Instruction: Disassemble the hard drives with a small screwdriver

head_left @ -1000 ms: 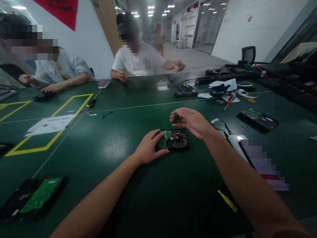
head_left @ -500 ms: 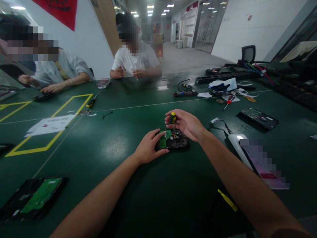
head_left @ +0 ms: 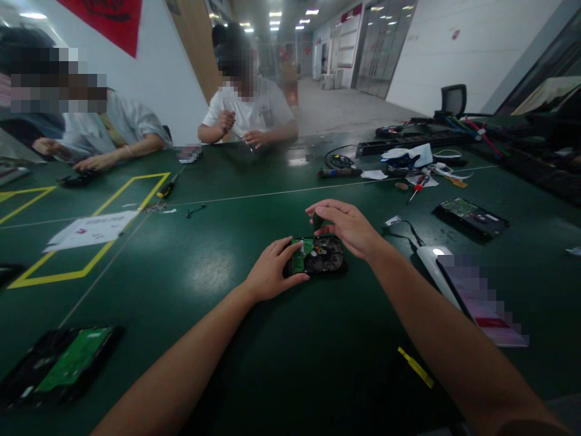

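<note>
Hard drive (head_left: 333,257), one, flat on the dark green surface (head_left: 290,357), near mid-width and well in from the far edge; green circuit board (head_left: 297,261) uppermost, seated at the drive's left end. Left hand (head_left: 272,266): grip clasping that end, thumb along the near side, fingers over the board and far side, apparently steadying it. Right hand (head_left: 351,227): grip pinching a dark tool handle (head_left: 318,219), probably a screwdriver's, upright over the drive's far side; tip not distinguishable, so contact cannot be told. Condition of work: seemingly part-way, the board in place and not lifted off; screws out or remaining too small to count. Also listed: second drive (head_left: 472,219), toward the right edge; third drive (head_left: 77,366), by the near left corner; each with green board showing. Edges and room: closest obstacle a white device (head_left: 431,266) with cable (head_left: 410,228), just right of the right forearm, likely to limit sideways travel; yellow strip (head_left: 415,367) nearer the near edge, beside that forearm. White sheet (head_left: 95,230) toward the left edge, yellow-and-black screwdriver (head_left: 167,189) and dark cylindrical tool (head_left: 340,173) toward the far edge, all well apart from the drive, leaving ample leeway leftward.
</note>
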Available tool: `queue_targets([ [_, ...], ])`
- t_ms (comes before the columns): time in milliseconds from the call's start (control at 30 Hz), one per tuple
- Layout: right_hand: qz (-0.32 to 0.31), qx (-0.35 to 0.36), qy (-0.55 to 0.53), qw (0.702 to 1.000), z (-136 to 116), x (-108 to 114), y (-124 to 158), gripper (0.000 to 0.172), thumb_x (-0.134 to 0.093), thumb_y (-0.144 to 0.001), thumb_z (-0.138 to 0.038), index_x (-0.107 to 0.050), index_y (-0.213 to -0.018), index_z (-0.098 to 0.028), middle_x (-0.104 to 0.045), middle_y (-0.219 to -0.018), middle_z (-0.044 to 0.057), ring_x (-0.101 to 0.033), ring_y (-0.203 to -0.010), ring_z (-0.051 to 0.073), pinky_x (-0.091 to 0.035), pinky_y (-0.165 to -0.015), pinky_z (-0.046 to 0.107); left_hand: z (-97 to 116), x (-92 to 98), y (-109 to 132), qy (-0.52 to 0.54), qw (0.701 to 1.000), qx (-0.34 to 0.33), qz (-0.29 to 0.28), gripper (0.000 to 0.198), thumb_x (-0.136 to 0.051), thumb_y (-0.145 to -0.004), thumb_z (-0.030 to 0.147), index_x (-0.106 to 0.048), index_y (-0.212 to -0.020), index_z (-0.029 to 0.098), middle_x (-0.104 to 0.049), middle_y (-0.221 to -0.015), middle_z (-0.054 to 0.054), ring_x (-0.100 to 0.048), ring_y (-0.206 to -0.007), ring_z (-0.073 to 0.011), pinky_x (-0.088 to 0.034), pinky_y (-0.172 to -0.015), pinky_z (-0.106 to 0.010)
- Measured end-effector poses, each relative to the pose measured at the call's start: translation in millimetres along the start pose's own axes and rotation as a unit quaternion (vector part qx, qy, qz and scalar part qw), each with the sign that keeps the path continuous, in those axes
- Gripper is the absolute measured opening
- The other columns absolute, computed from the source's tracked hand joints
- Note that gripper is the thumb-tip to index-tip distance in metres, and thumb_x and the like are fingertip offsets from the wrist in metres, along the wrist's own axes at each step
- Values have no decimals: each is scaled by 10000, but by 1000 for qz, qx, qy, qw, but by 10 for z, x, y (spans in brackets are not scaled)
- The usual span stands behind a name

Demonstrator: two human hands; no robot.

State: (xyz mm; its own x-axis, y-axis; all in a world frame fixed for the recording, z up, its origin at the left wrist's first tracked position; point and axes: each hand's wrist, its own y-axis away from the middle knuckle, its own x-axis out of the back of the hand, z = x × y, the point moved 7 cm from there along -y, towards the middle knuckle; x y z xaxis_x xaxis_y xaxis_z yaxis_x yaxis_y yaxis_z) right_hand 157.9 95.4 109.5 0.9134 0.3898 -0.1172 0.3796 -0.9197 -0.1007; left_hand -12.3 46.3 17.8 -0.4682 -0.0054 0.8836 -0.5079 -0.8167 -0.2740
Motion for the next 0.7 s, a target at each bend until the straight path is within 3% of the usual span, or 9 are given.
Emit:
queue_targets([
  [100, -29, -1, -17, 999, 34, -80, 6, 210, -736, -858, -423, -734, -958, -239, -696, -1109, 62, -639, -991, 201, -560, -788, 342, -1, 0, 2, -4, 1000, 0, -2, 837, -628, -852, 700, -400, -1526, 258, -427, -1563, -150, -405, -1446, -344, -370, -1177, -550],
  [267, -12, -11, -56, 998, 70, -46, -20, 256, -682, -900, -473, -700, -972, -228, -704, -1010, 69, -653, -1004, 216, -576, -848, 378, 0, -3, 5, -2, 1000, 2, -3, 831, -631, -850, 701, -401, -1525, 273, -420, -1571, -146, -404, -1447, -347, -371, -1173, -562],
  [500, 30, -24, 1, 999, -10, 118, -17, 232, -745, -843, -447, -688, -931, -240, -673, -990, 47, -643, -940, 210, -567, -681, 326, -9, -4, -5, 1, 1000, 9, -9, 853, -635, -846, 701, -379, -1547, 287, -410, -1579, -140, -397, -1451, -352, -368, -1175, -571],
  [600, 49, -12, 33, 998, -44, 155, -11, 217, -739, -838, -432, -725, -954, -249, -674, -1019, 44, -614, -920, 200, -556, -665, 315, -2, 2, -6, 2, 1000, 8, -8, 850, -639, -845, 697, -388, -1542, 279, -409, -1579, -146, -395, -1452, -355, -371, -1174, -566],
  [700, 29, -6, 29, 999, -18, 95, -14, 213, -724, -846, -435, -750, -938, -245, -682, -1059, 52, -602, -936, 199, -551, -684, 309, 9, 2, -6, 1, 1000, 6, -8, 838, -632, -852, 694, -397, -1535, 268, -408, -1577, -151, -388, -1458, -353, -371, -1176, -558],
])
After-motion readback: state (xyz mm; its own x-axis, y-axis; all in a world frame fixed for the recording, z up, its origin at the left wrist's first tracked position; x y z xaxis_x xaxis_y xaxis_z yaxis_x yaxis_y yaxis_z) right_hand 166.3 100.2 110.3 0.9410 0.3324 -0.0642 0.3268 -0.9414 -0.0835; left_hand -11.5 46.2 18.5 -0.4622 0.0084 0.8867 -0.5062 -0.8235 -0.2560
